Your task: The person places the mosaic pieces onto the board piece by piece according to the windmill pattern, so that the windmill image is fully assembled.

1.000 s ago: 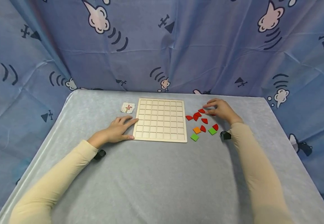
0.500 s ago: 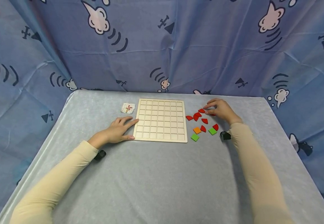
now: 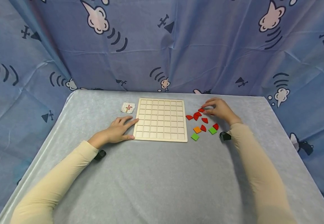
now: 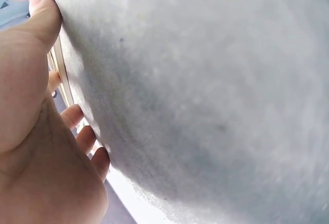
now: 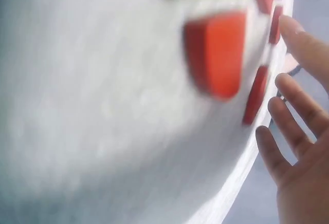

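Observation:
My left hand (image 3: 117, 129) rests at the left edge of a pale wooden grid board (image 3: 162, 119), fingers spread, with thumb near its front corner and index finger on its rim. In the left wrist view, the left thumb (image 4: 46, 21) lies along the board's edge. My right hand (image 3: 220, 110) hovers over the loose pieces at the right. Its thumb and fingertips sit right at a red quarter-circle piece (image 3: 201, 110). In the right wrist view, the fingers (image 5: 298, 100) are loosely extended beside another red piece (image 5: 254, 95), which the hand hides in the head view.
Between board and right hand lie several red quarter-circle pieces (image 3: 205, 120), an orange square (image 3: 197, 130) and two green squares (image 3: 195, 137). A small pattern card (image 3: 128, 108) lies left of the board. A blue curtain (image 3: 139, 46) hangs behind the cloth-covered table (image 3: 162, 180).
My right hand has shifted slightly left, closer over the farthest red piece. A bit of red that showed under it is now hidden. My left hand stays at the board's edge.

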`<state>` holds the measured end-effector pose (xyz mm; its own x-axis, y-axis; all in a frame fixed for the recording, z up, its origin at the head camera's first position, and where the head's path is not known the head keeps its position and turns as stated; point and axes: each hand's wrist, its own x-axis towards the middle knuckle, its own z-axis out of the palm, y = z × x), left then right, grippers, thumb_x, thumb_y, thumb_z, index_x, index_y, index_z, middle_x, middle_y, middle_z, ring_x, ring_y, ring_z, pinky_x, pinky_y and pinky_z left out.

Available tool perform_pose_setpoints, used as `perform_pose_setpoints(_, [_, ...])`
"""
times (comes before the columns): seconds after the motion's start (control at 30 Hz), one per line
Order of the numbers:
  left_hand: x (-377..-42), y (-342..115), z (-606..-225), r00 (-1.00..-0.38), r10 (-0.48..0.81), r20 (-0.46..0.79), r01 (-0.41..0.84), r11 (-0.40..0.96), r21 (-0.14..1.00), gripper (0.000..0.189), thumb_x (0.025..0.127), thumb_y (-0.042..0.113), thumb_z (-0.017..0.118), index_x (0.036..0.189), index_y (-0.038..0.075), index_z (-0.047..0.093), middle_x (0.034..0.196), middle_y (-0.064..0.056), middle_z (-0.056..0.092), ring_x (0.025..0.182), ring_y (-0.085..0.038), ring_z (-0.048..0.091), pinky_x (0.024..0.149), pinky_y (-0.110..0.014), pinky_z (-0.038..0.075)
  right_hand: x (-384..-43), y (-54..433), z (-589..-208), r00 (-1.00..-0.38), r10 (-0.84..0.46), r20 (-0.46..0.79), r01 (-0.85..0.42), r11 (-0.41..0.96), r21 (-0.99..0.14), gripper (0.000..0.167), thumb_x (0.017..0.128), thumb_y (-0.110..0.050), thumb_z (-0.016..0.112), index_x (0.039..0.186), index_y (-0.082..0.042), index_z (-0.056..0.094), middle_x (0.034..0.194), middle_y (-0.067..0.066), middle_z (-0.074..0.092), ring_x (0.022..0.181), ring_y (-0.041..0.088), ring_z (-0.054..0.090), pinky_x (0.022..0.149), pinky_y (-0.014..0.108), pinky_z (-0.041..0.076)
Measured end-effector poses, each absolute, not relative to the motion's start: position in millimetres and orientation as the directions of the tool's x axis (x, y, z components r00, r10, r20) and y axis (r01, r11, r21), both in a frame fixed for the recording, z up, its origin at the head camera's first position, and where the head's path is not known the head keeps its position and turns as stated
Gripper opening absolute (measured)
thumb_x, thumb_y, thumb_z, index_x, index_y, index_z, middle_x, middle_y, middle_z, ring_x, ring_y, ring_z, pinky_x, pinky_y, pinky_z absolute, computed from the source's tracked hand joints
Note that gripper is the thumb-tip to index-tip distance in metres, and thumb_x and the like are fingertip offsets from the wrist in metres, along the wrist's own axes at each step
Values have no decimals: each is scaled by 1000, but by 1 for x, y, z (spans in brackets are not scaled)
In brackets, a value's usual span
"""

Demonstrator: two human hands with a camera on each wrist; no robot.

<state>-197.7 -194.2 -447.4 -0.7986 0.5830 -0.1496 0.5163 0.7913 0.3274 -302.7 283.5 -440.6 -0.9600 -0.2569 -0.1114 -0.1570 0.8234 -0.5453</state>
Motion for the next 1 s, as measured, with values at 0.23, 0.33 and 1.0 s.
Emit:
perform_pose_setpoints(0.23, [-197,-194,-446,-795,591,-135,524,782,337,76,97,42,61,158,14,25,159,-25,23,137,-53,31,111,-68,26,-295,259,-435,-927,-366,-84,-264,795,-546,36,87,-21,77,120,-9,73,143,20,51,136,40,40,113,59,32])
perform_pose_setpoints(0.33, [-197,-193,-446,-798,584,-152,513,789,338,76,97,41,61,158,14,25,160,-25,22,139,-53,30,112,-68,25,-292,250,-434,-914,-400,-76,-298,785,-543,35,86,-22,78,119,-10,74,142,19,51,136,39,39,113,58,31])
perform_pose_setpoints(1.0, [-199,-195,-451,-791,592,-151,521,783,340,76,98,46,57,159,18,22,161,-23,20,141,-52,26,112,-68,24,-274,222,-442,-937,-346,-37,-300,858,-418,28,80,-37,84,85,-12,71,122,14,59,117,34,49,97,52,44])
